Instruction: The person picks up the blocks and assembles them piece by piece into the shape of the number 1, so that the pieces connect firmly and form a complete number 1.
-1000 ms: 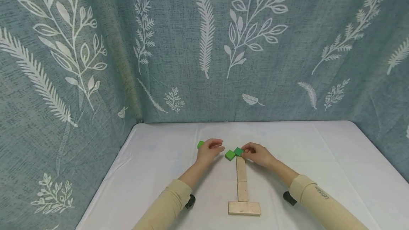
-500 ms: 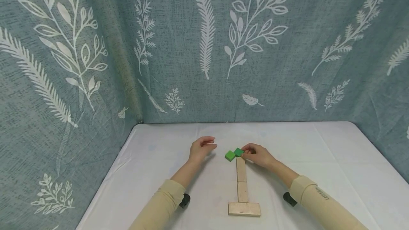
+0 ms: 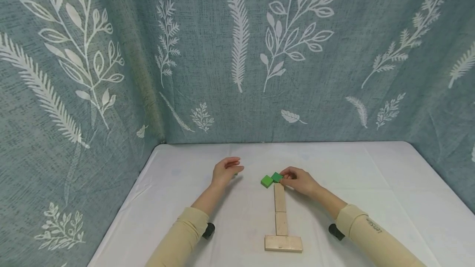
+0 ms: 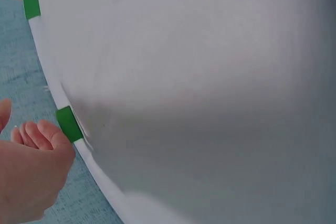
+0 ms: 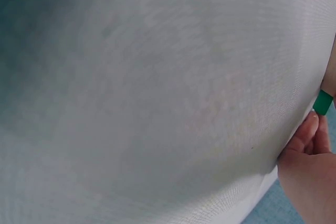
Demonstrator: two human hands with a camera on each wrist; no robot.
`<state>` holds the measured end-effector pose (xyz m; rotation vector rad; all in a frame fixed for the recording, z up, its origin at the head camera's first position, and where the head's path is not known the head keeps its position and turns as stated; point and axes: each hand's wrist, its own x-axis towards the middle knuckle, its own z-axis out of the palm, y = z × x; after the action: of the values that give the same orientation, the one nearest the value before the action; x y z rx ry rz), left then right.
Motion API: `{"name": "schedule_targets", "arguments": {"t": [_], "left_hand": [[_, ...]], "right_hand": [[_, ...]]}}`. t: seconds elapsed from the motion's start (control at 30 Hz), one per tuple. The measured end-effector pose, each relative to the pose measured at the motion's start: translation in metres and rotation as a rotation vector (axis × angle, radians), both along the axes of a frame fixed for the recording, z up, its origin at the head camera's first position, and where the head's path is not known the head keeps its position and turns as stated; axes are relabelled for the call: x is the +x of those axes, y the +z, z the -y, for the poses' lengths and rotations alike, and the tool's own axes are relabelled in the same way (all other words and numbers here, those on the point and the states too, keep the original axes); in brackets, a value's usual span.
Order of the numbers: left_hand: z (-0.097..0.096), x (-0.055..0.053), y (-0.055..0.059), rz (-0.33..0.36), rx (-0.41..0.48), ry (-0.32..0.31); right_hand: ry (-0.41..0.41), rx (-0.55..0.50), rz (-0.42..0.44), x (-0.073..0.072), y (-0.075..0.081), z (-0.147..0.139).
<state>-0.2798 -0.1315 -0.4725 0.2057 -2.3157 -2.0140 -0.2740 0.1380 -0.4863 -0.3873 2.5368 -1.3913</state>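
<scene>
In the head view my right hand pinches a dark green square block at the far end of a row of wooden blocks. A lighter green square block lies against its left side. My left hand, fingers loosely bent and thumb apart, hovers at the left over another green block, of which only a sliver shows below the thumb. That block appears beside the fingers in the left wrist view. Two wooden blocks stand end to end, a farther one and a nearer one.
A wooden block lies crosswise at the near end of the row, making a T. All rests on a white-covered table. A patterned blue-green curtain hangs behind and along the sides.
My left hand has moved left, away from the two green blocks, and over the separate green block, now almost covered. The right hand stays in place with its block.
</scene>
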Motion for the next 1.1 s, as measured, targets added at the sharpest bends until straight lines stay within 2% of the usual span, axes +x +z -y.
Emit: {"name": "schedule_targets", "arguments": {"t": [0.23, 0.43, 0.7, 1.1], "left_hand": [[0.008, -0.001, 0.002, 0.041, -0.005, 0.014], [0.013, -0.004, 0.001, 0.056, -0.042, 0.027], [0.016, -0.002, 0.000, 0.076, -0.108, 0.038], [0.017, -0.005, -0.003, 0.079, -0.262, -0.026]], "right_hand": [[0.001, -0.001, -0.005, -0.002, -0.002, 0.000], [-0.001, -0.005, -0.005, -0.002, -0.003, 0.000], [0.000, -0.014, 0.005, -0.002, -0.003, 0.000], [0.017, -0.030, -0.008, -0.003, -0.004, -0.002]]}}
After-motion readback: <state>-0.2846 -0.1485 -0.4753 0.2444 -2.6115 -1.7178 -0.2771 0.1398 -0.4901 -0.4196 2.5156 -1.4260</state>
